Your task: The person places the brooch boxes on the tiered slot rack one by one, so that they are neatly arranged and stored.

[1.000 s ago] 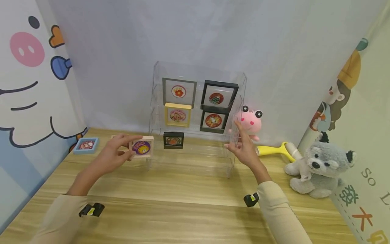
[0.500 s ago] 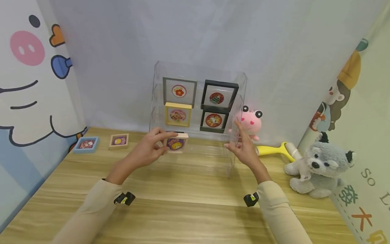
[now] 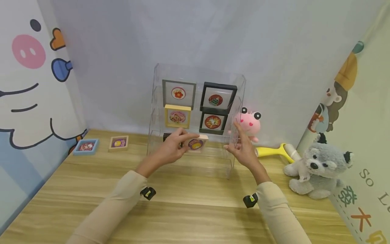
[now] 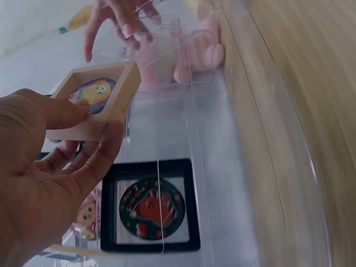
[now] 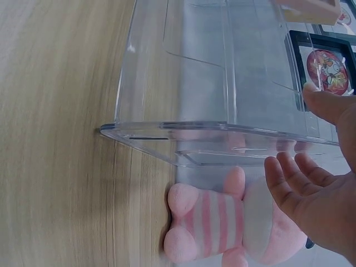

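Reaching forward with left arm and right arm, slanting both inward from the lower edge of the head view. Angling the left hand up and rightward, pinching between thumb and fingers, with the hindmost digits curled under in the left wrist view. Holding the right hand up and leftward, well apart from the other, stretching the index and spreading the thumb away from loosely bent fingers.

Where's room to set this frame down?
Free: the table between the sleeves; the shelf of the clear stand between the cream frame and right hand. Crowded: above that, with four frames; right of the stand, by the pink plush.
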A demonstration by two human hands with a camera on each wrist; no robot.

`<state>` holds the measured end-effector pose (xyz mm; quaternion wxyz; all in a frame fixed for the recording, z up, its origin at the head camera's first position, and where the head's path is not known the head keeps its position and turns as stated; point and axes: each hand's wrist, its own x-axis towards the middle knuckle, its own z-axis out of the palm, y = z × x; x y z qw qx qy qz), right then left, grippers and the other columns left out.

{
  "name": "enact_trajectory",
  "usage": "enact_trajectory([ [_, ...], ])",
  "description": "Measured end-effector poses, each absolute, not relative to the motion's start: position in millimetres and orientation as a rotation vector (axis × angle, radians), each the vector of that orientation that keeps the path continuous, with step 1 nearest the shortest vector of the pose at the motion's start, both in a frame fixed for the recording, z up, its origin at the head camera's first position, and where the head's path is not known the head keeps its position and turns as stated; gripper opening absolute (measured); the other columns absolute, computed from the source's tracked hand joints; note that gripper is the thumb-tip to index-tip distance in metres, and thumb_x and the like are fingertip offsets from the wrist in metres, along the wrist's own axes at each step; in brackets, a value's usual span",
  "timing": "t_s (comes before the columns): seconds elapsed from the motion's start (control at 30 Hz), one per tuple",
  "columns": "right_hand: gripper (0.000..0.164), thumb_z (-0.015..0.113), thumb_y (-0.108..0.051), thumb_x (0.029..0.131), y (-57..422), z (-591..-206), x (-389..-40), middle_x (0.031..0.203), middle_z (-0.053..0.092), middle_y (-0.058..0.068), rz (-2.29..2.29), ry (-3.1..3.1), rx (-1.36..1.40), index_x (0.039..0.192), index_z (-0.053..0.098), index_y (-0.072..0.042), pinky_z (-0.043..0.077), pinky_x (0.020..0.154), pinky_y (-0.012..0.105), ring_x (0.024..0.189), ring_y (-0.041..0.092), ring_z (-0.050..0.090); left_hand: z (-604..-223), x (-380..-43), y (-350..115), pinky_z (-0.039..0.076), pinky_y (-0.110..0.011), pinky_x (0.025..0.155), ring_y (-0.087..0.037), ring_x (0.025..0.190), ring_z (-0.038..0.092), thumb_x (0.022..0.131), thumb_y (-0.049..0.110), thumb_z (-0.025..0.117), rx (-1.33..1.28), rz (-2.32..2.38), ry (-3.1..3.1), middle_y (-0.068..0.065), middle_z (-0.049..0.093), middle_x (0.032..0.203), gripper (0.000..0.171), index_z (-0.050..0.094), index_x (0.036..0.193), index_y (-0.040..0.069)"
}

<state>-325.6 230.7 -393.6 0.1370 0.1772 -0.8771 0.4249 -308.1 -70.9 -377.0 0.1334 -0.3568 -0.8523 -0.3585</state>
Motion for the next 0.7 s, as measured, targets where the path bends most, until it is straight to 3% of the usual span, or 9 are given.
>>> enact_trajectory([
  [0.23, 0.098, 0.077, -0.004, 0.085, 229.6, -392.8, -324.8, 0.152, 0.043, 0.024, 1.231, -2.533, 0.519, 0.16, 0.02, -0.026, 0.057, 0.086, 0.055, 0.113, 0.049, 0.061, -383.9, -318.1, -47.4, 0.044, -0.03, 0.067, -0.02, 0.078, 0.051, 0.091, -0.004, 0.066, -0.992, -0.953, -2.503, -0.012, 0.053, 0.103, 0.049, 0.062, 0.137, 0.015],
  [0.53, 0.097, 0.076, -0.002, 0.084, 226.8, -395.8, -325.0, 0.145, 0.051, 0.026, 1.263, -2.516, 0.533, 0.16, 0.02, -0.021, 0.058, 0.086, 0.054, 0.112, 0.05, 0.062, -387.6, -331.0, -32.8, 0.043, -0.031, 0.068, -0.019, 0.079, 0.048, 0.091, -0.002, 0.066, -0.989, -0.938, -2.49, -0.011, 0.054, 0.102, 0.049, 0.061, 0.137, 0.016],
  [0.7, 0.096, 0.077, -0.004, 0.085, 227.2, -395.0, -324.8, 0.155, 0.039, 0.025, 1.225, -2.524, 0.515, 0.16, 0.019, -0.021, 0.057, 0.087, 0.054, 0.114, 0.051, 0.06, -386.4, -335.8, -29.3, 0.042, -0.031, 0.067, -0.018, 0.077, 0.047, 0.092, -0.003, 0.065, -0.958, -0.936, -2.502, -0.012, 0.054, 0.103, 0.05, 0.061, 0.138, 0.017],
])
